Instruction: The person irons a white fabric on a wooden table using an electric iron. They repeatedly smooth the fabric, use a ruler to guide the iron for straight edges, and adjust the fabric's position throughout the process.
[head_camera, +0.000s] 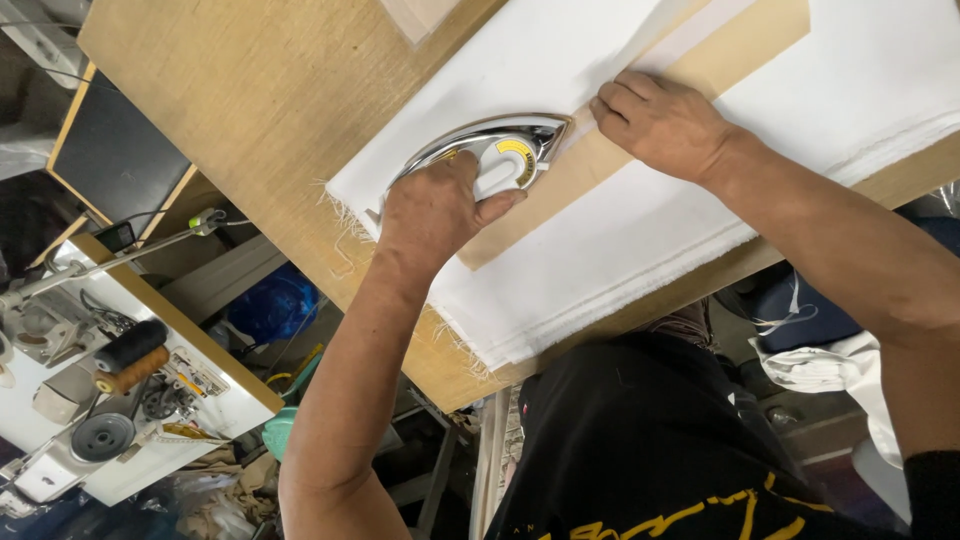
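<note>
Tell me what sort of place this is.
Probably a tailoring or garment workshop: the left hand presses an iron on white fabric, and a sewing machine with thread spools stands beside the table.

silver iron (487, 150) with yellow dial, white cloth (560, 60), tan cardboard (720, 60).

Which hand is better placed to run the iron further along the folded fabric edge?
Left, probably. The left hand already grips the iron, whose tip points along the fold. The right hand lies flat just ahead of the tip, pressing the white fabric down.
</note>
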